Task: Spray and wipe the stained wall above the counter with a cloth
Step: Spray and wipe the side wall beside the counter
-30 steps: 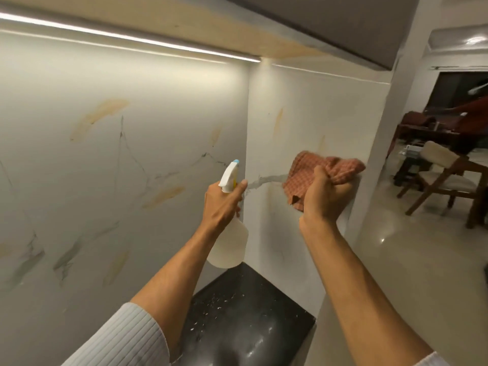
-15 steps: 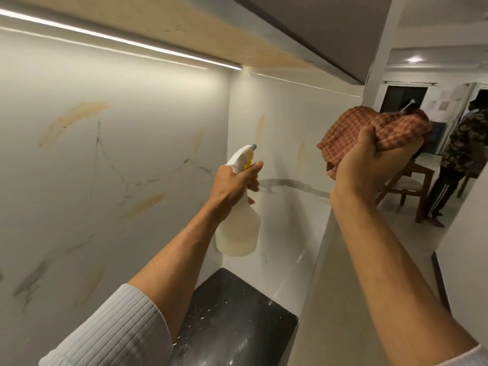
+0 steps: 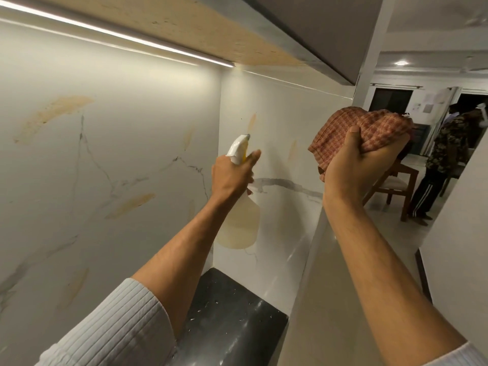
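Observation:
My left hand grips a translucent spray bottle with a white and yellow trigger head, its nozzle aimed at the side wall panel in the corner. That panel carries faint orange-brown streaks above a grey marble vein. My right hand clutches a bunched red checked cloth, held up near the panel's outer edge, off the wall surface. The long back wall to the left shows several larger orange smears. The black counter lies below both arms.
An upper cabinet with a light strip hangs low overhead. A white pillar ends the side panel. Beyond it, a wooden chair and a standing person occupy the room at right.
My right hand lifted the cloth off the side wall and drew it up and to the right. My view swung right and upward; the left hand kept the bottle aimed at the corner.

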